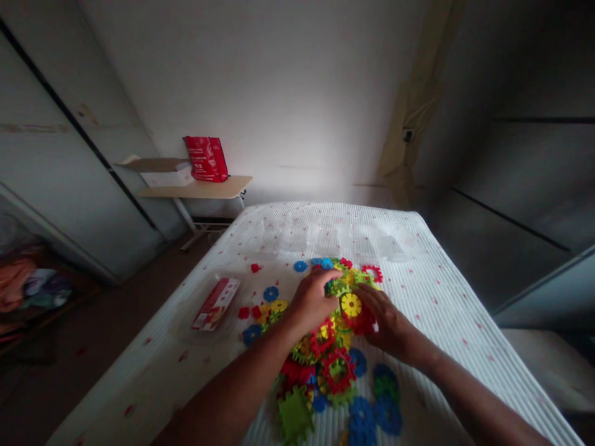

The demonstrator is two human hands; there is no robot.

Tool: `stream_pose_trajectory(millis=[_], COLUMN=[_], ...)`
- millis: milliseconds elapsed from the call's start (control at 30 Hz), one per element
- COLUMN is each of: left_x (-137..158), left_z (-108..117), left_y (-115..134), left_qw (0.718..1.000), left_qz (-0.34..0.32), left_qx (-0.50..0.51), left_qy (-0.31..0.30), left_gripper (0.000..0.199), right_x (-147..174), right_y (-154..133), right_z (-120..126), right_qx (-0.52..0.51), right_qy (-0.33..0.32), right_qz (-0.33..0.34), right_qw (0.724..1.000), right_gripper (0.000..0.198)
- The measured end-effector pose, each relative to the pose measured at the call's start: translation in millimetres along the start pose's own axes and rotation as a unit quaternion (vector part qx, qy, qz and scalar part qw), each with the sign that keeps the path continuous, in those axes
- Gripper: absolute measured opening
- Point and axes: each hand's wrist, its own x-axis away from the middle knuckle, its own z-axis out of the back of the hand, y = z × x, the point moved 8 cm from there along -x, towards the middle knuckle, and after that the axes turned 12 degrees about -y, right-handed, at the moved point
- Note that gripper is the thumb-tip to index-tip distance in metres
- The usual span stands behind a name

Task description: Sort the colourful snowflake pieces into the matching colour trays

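Note:
A heap of toy gears and notched discs in red, yellow, green and blue plastic lies on the bed; a red square gear [338, 370] shows near its front. My left hand [315, 298] rests at the heap's upper left, fingers curved and thumb apart from the index finger, with green pieces beside them. My right hand [388, 319] lies along the heap's right side with its fingers stretched out. It touches red pieces [360, 319], and a yellow disc [351, 305] sits between the two hands. The undersides of both hands are hidden.
Several clear plastic containers [328, 235] stand in a row across the far part of the white bed cover [455, 297]. To the left is a clear lid [186, 322] with a red-and-white label. Loose blue discs [388, 412] lie front right. Behind, a small table [232, 187] holds a red bag [207, 160].

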Motion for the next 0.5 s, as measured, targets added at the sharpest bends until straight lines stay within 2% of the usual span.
stream_pose_trajectory(millis=[133, 200, 267, 367, 467, 500], left_x=[10.0, 18.0, 23.7, 19.4, -3.3, -13.0], left_z=[-21.3, -28.9, -31.9, -24.0, -4.4, 2.3], left_y=[30.1, 39.3, 42.7, 34.9, 8.2, -6.1], left_qw=[0.994, 0.991, 0.990, 0.991, 0.997, 0.998], left_qz=[-0.063, -0.083, -0.087, -0.071, -0.027, 0.009], left_qx=[-0.086, -0.090, -0.083, -0.058, -0.041, -0.052], left_qy=[-0.023, -0.049, -0.080, -0.100, -0.055, -0.030], left_gripper=[0.059, 0.059, 0.051, 0.031, 0.023, 0.021], right_x=[13.8, 19.6, 22.5, 20.7, 11.2, 5.7], right_y=[23.0, 38.1, 51.5, 71.9, 92.6, 95.7], right_z=[13.1, 16.2, 16.7, 20.4, 23.0, 22.3], right_qx=[0.002, 0.012, 0.016, 0.010, 0.006, 0.014], right_qy=[0.021, 0.028, 0.017, 0.010, 0.012, 0.010], right_qz=[-0.020, -0.050, -0.075, -0.131, -0.214, -0.224], right_qw=[1.000, 0.998, 0.997, 0.991, 0.977, 0.974], right_gripper=[0.062, 0.058, 0.060, 0.058, 0.044, 0.038])
